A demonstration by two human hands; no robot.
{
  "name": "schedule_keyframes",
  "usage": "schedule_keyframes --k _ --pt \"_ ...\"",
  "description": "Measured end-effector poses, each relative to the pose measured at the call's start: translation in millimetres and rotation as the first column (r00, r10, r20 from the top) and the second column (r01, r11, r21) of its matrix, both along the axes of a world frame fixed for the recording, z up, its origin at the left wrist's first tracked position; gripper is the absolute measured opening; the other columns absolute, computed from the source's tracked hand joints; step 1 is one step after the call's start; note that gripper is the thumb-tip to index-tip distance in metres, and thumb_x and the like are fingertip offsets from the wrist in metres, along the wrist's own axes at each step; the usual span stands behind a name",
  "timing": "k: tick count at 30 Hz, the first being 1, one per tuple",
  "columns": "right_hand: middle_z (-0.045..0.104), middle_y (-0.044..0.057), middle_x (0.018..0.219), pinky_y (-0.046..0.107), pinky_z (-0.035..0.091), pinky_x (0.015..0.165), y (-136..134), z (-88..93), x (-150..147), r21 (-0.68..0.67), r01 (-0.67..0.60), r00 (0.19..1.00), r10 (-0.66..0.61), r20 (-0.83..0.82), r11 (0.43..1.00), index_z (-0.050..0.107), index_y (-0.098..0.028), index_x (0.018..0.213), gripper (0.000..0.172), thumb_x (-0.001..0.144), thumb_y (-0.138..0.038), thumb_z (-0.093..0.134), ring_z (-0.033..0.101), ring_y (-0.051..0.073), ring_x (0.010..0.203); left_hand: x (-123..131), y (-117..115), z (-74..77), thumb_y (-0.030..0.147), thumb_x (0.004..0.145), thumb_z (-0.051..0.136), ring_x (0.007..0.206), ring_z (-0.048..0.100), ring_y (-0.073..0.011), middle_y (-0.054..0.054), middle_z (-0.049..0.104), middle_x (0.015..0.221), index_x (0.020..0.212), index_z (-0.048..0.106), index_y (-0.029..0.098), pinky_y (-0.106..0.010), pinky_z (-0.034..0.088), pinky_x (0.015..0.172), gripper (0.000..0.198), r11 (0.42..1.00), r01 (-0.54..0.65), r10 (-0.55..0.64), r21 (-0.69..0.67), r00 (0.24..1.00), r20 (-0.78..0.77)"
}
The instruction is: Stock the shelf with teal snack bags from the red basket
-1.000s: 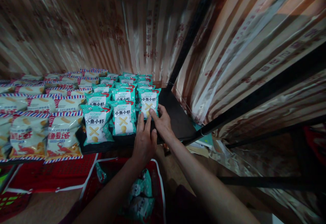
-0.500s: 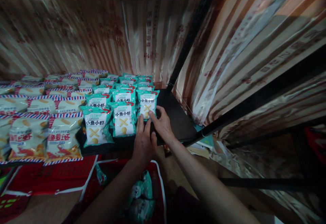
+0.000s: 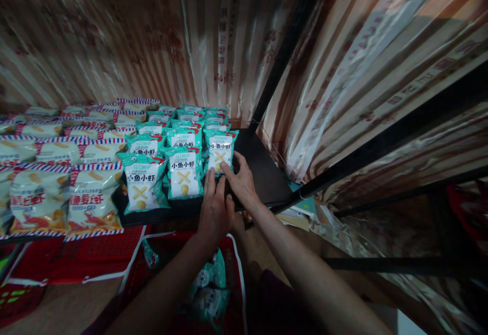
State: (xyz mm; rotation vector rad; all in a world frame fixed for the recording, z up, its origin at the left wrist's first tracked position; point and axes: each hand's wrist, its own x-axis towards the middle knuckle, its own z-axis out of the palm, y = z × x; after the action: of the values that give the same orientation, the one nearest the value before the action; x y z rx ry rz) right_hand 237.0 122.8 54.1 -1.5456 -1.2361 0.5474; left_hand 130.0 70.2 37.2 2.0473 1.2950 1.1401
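A teal and white snack bag (image 3: 220,153) stands upright in the right-hand column of bags on the black shelf (image 3: 263,172). My right hand (image 3: 243,180) grips its lower right side, thumb on the front and fingers curled around the edge. The fingertips of my left hand (image 3: 215,210) touch the bottom left of the same bag, with the fingers stretched out and slightly apart. Just left of it, another teal bag (image 3: 184,173) stands at the shelf's front, beside a similar bag (image 3: 143,182).
White bags with red and blue striped edges (image 3: 93,200) fill the shelf's left side. Below, a red basket (image 3: 241,279) holds several teal bags (image 3: 211,299). A black shelf post (image 3: 278,70) and a slanted black bar (image 3: 366,152) frame the right. Draped plastic sheeting (image 3: 152,35) hangs behind.
The view has tilted down slightly, so the shelf sits a little higher in the picture to the right side's left. Both hands stay at the same bag, which has hardly moved.
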Motion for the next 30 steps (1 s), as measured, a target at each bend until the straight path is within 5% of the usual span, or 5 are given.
schedule_keyframes --k 17,25,30 --pt "0.057 0.012 0.125 0.041 0.042 0.101 -11 -6.3 3 0.066 0.038 0.999 -0.039 0.013 0.997 0.048 -0.017 0.128 0.059 0.078 -0.046 0.061 0.054 0.024 0.113 -10 -10 4.8 0.009 0.083 0.041 0.142 0.021 -0.0281 -0.020 0.033 0.147 0.119 0.052 0.008 -0.050 0.030 0.112 0.038 0.992 0.063 -0.057 0.113 0.997 -0.055" --pt "0.059 0.009 0.114 0.039 0.045 0.097 -86 5.5 -16 0.226 0.078 0.997 -0.071 -0.035 0.971 0.053 -0.023 0.111 0.028 0.088 -0.038 0.051 0.056 0.021 0.107 -53 -27 12.0 0.005 0.081 0.040 0.105 0.060 -0.0165 -0.009 0.067 0.104 0.096 0.061 0.018 -0.033 0.050 0.092 0.029 0.937 0.275 -0.280 0.215 0.960 -0.004" --pt "0.060 0.008 0.111 0.039 0.046 0.096 -133 -0.5 -32 0.112 0.007 0.999 -0.003 -0.037 0.994 0.055 -0.023 0.108 0.023 0.087 -0.031 0.051 0.058 0.021 0.106 -85 -43 -4.4 0.011 0.084 0.040 0.096 0.062 -0.0170 -0.009 0.067 0.101 0.097 0.064 0.018 -0.030 0.050 0.086 0.028 0.934 0.356 -0.354 -0.025 0.915 -0.195"
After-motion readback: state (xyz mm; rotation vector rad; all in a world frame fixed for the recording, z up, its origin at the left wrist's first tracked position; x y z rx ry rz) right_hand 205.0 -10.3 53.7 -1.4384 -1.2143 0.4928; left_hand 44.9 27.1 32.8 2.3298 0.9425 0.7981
